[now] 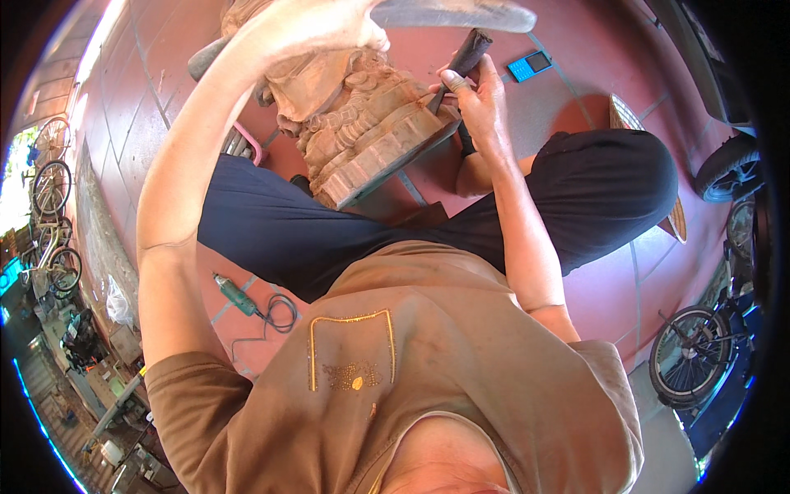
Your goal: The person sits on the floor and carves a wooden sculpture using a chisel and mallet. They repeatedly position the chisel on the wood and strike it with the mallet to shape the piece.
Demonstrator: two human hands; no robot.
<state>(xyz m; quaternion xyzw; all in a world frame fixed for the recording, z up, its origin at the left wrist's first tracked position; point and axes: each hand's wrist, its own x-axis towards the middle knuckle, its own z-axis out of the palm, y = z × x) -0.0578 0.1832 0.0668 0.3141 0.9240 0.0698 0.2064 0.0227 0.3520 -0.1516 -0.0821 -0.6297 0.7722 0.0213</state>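
A reddish-brown carved wooden piece (354, 132) with a stepped base rests on the floor before my crossed legs. My right hand (481, 103) is closed around a dark chisel (469, 53), gripping it near the middle. The chisel slants down, and its lower end meets the right edge of the carving. My left hand (354, 29) reaches across at the top edge, over the carving's far part. It is closed on a smooth grey bar with a rounded end, apparently a wooden mallet (461, 14); its fingers are partly cut off by the frame.
A blue phone (529, 66) lies on the red tiles at the right. Left of my lap is a green corded power tool (236, 294). A woven hat (679, 222) sits behind my right knee. Bicycles (53, 185) stand far left; a bicycle wheel (690, 358) is at the right.
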